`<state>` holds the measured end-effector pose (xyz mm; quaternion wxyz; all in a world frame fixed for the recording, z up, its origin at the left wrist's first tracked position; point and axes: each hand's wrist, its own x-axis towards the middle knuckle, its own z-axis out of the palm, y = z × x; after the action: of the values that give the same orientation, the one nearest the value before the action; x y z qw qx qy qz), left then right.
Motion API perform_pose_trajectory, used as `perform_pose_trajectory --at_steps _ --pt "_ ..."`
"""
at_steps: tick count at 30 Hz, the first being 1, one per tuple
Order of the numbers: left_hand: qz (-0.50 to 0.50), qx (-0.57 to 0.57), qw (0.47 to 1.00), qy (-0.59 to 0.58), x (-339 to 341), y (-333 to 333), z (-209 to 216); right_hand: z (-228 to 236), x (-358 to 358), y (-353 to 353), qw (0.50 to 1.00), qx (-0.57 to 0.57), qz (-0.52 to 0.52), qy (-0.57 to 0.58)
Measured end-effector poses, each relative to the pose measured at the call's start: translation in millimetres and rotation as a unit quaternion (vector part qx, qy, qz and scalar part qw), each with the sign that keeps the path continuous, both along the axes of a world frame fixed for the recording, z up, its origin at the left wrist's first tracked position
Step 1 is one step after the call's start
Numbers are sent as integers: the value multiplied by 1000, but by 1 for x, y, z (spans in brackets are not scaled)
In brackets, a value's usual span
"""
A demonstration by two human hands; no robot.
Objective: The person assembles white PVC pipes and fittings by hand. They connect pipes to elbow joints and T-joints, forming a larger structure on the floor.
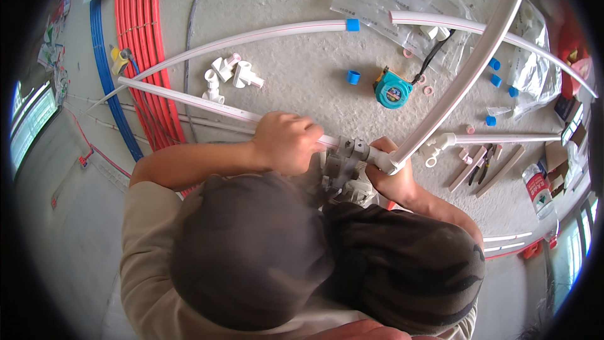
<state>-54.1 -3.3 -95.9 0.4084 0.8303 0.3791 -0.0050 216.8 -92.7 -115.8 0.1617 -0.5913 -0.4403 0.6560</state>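
My left hand (286, 141) is wrapped round a long white plastic pipe (214, 107) with a red stripe, which runs off to the upper left. Its near end meets a grey metal heating tool (343, 160), partly hidden below by my knees. On the tool's other side, my right hand (391, 179) grips a white elbow fitting (391, 162). From that fitting a second white pipe (462, 66) rises toward the upper right. Both hands are closed. Whether the pipe end sits inside the tool's socket I cannot tell.
Loose white fittings (236, 72) lie left of centre, near red pipes (139, 19) and blue pipes (107, 69). A teal tape measure (394, 90) is ahead. Black pliers (483, 167) and a plastic bottle (540, 190) lie at right. Clear plastic bags (402, 0) are at the back.
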Motion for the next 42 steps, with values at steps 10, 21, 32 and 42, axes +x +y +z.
perform_pose_trajectory --at_steps 10,21,32,42 --pt "-5 10 1000 -5 -1 2 -3 -9 -1 -7 999 27 13 -11" --pt "-4 14 1000 3 -2 0 -4 -9 -5 -4 998 47 6 -30" --pt "-13 19 1000 6 -5 -12 -3 0 -10 -7 1000 9 -10 -21" --pt "-18 -8 999 27 -2 -12 -5 -7 -10 -11 999 24 -28 -10"
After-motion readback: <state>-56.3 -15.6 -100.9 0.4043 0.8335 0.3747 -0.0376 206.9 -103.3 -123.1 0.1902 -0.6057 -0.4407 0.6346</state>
